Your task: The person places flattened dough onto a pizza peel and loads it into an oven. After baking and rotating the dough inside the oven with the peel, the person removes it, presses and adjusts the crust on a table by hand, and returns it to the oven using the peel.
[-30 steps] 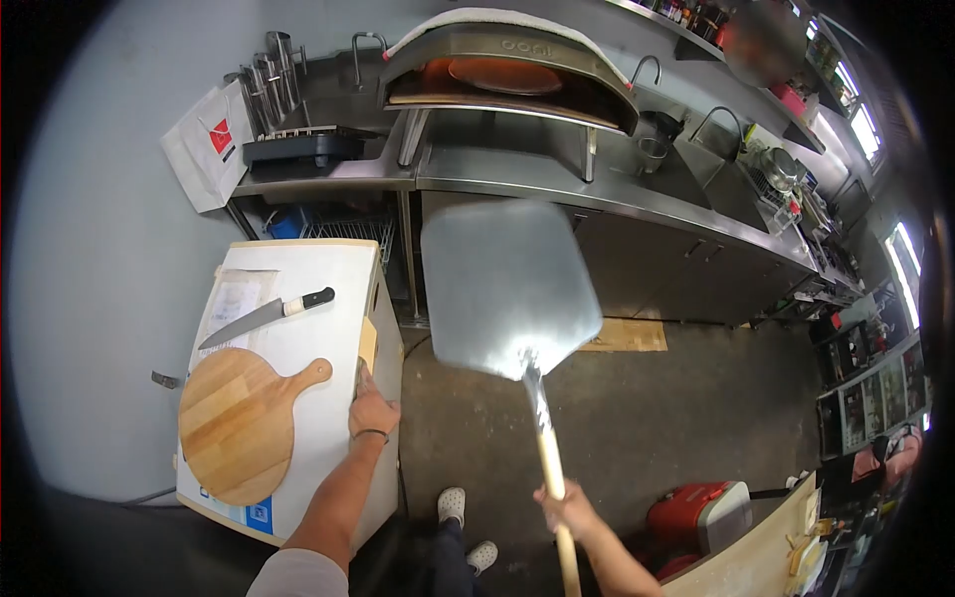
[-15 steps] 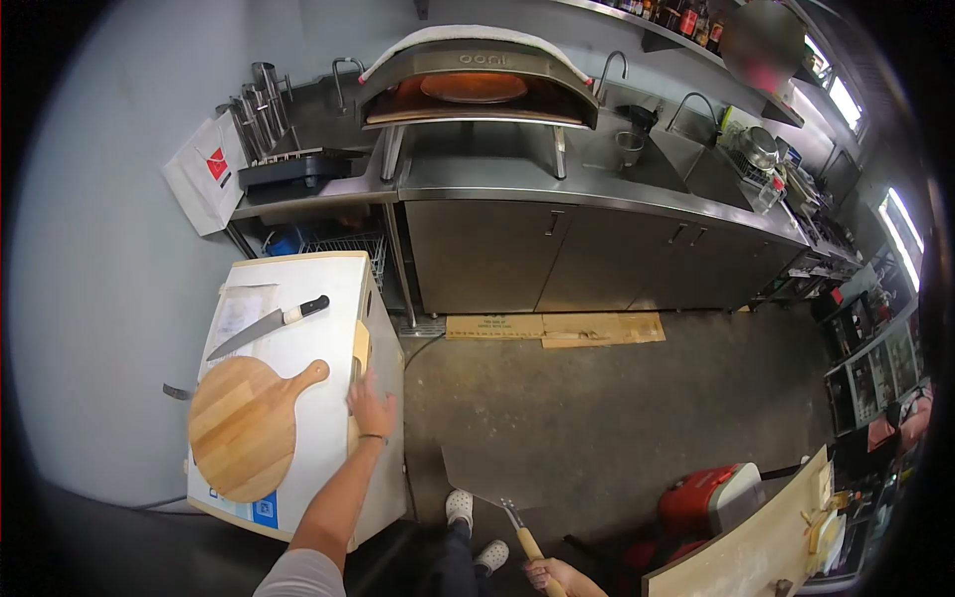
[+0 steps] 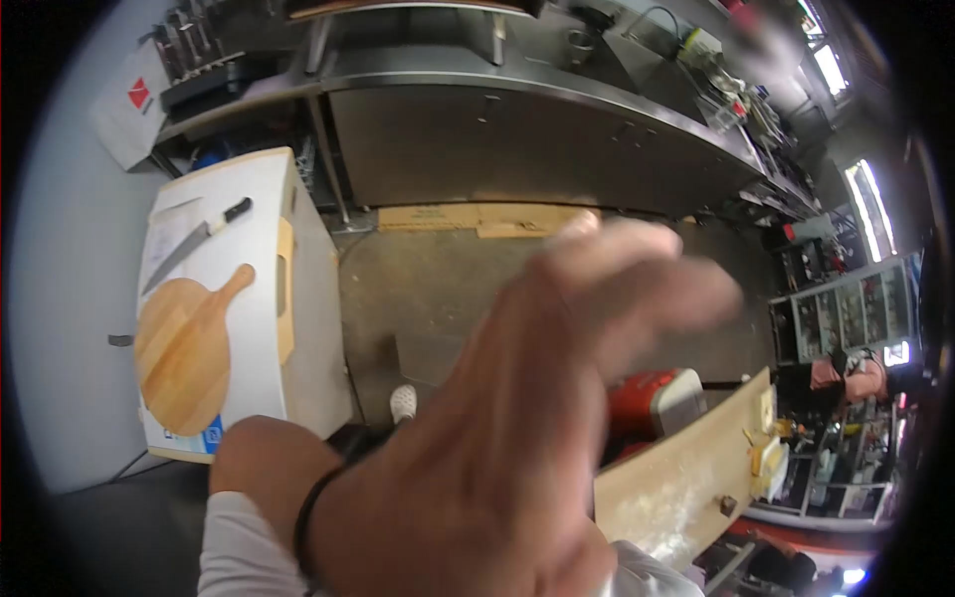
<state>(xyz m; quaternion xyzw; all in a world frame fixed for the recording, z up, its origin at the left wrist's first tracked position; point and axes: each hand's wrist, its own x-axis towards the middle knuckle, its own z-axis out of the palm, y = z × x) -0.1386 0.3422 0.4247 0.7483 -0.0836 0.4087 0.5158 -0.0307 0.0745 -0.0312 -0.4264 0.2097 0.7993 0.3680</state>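
My left hand, with a dark band at its wrist, is raised close to the camera and fills the middle of the view. Its fingers are blurred but apart, and nothing shows between them. Part of the metal peel's blade appears low beside it, above the floor. My right hand is not visible; a bit of white sleeve shows at the bottom. On the white cabinet at the left lie a round wooden board and a knife with a black handle.
A steel counter runs across the back, with the oven's legs on it. At the lower right are a flour-dusted wooden table and a red and white cooler. Cardboard lies on the floor. A white bag hangs at the left.
My left hand has left the cabinet's side and risen toward the camera. My right hand has gone out of sight. The view has tilted down and turned right.
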